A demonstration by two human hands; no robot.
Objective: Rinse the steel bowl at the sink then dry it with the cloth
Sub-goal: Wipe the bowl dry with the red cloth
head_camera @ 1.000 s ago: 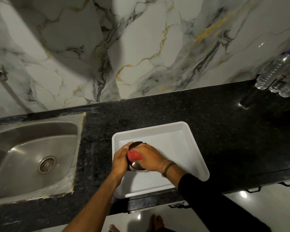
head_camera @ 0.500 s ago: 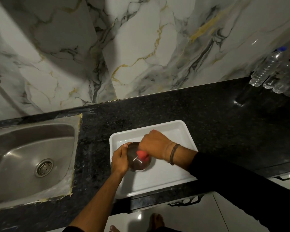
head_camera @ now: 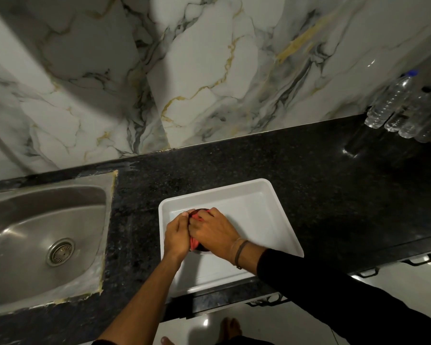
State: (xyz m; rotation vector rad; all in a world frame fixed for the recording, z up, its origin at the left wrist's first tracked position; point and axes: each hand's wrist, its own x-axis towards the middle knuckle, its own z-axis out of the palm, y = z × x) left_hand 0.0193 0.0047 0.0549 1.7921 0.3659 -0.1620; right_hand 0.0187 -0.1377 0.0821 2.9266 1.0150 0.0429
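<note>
The right hand [head_camera: 213, 231], earlier lifted off, is now pressing the red cloth [head_camera: 195, 241] over the steel bowl [head_camera: 202, 248]; the left hand [head_camera: 176, 234] is gripping its rim, inside the white tray [head_camera: 264, 207], near its left wall.

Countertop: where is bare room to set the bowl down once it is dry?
Bare black counter lies between the white tray and the water bottles; a narrower strip separates tray and sink. The tray's right half is free; both hands crowd its left.

Home kitchen, dark speckled stone counter [head_camera: 296, 170], steel sink [head_camera: 23, 277] with round drain [head_camera: 60, 252] set in at left, glossy marble-pattern wall tiles [head_camera: 209, 70] behind, clear plastic water bottles [head_camera: 393, 100] far right, white tray [head_camera: 259, 207] near edge
</note>
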